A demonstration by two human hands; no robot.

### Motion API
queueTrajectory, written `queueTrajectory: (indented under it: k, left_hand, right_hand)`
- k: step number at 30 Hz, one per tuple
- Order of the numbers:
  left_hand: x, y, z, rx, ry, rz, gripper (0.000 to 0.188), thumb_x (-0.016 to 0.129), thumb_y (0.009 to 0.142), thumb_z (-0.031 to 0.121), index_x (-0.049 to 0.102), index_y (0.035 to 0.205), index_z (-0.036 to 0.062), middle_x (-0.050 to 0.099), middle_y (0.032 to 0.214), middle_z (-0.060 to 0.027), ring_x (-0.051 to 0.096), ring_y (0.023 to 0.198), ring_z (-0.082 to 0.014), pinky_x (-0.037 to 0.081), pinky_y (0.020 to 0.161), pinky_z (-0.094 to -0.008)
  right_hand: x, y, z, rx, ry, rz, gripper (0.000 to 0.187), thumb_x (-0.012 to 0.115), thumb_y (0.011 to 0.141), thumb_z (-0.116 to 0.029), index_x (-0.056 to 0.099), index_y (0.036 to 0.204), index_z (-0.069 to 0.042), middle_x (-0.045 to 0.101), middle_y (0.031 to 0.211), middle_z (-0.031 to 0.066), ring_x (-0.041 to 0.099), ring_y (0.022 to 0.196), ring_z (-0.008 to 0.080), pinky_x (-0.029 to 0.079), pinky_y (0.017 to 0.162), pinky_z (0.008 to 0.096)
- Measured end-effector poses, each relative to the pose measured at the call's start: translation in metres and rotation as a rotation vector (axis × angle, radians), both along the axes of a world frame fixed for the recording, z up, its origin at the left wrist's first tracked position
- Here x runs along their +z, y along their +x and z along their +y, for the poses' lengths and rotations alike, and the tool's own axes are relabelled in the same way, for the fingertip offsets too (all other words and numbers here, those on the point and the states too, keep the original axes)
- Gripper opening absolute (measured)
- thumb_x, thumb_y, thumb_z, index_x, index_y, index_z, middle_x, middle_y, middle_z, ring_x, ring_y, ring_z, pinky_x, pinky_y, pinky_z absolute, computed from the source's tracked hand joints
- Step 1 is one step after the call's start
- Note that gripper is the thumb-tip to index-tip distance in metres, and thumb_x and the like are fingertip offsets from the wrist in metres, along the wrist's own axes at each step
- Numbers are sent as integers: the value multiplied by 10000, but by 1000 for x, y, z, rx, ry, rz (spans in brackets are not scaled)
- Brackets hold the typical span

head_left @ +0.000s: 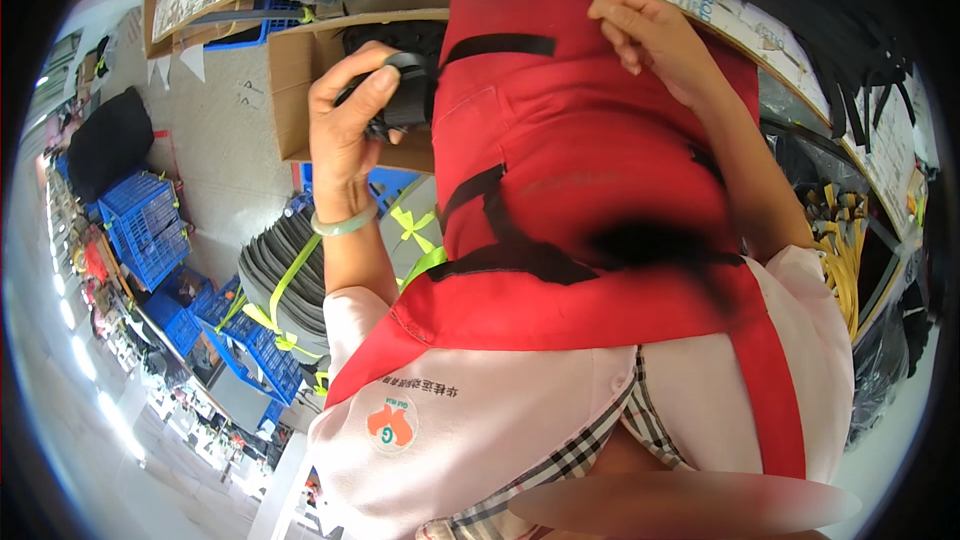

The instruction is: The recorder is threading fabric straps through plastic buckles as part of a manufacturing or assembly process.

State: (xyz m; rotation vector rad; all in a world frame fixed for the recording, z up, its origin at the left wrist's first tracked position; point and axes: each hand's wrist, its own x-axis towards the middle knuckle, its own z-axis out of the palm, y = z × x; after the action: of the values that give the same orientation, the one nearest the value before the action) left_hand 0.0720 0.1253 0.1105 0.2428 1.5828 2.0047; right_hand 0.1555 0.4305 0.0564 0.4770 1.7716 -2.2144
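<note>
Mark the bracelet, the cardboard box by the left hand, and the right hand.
Bracelet (347, 226): head view, on the front of its band.
Cardboard box (290, 100): head view, on its left wall.
Right hand (652, 44): head view, on the middle of the hand.

Crates (145, 225) stand left of the box (291, 95).

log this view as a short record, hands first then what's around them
left hand: gripping a black strap-like bundle
left wrist: pale green bangle
right hand: fingers loosely curled, nothing visibly held
clothing: red apron over a pale shirt
behind left hand: open cardboard box
left side: blue crates, dark stack tied with yellow-green strips
</note>
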Motion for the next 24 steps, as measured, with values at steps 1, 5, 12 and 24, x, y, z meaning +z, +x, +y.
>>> queueTrajectory:
  k: [1,5,12,24]
  left_hand:
    - [1,2,-5,13,-54,22,122,637,860,69,675,939,-16,617,840,-59,589,594,-103,413,405,-185]
    - [-4,15,13,-75,-109,6,102,661,844,19,684,938,-14,609,848,-30,568,620,-75,410,426,-180]
    - [-8,17,15,-82,-56,-36,115,660,854,34,685,958,-8,622,851,-33,585,628,-89,412,419,-185]
    - [-2,5,-25,375,-510,108,255,603,930,239,677,1096,60,642,781,-2,579,626,-69,401,439,-192]
  right_hand:
    - [7,-1,-12,93,34,37,199,528,968,-232,604,1021,-55,470,668,-41,409,494,26,330,440,181]
    - [39,-17,-56,336,-123,56,207,527,967,-219,602,1000,-29,483,654,-30,404,456,24,324,417,174]
    - [17,-34,-61,359,-247,-25,194,573,941,-224,589,951,-31,477,652,-44,387,465,18,297,426,173]
    - [19,-22,-70,320,186,45,214,559,942,-253,630,956,-52,558,692,-6,509,552,49,406,478,207]
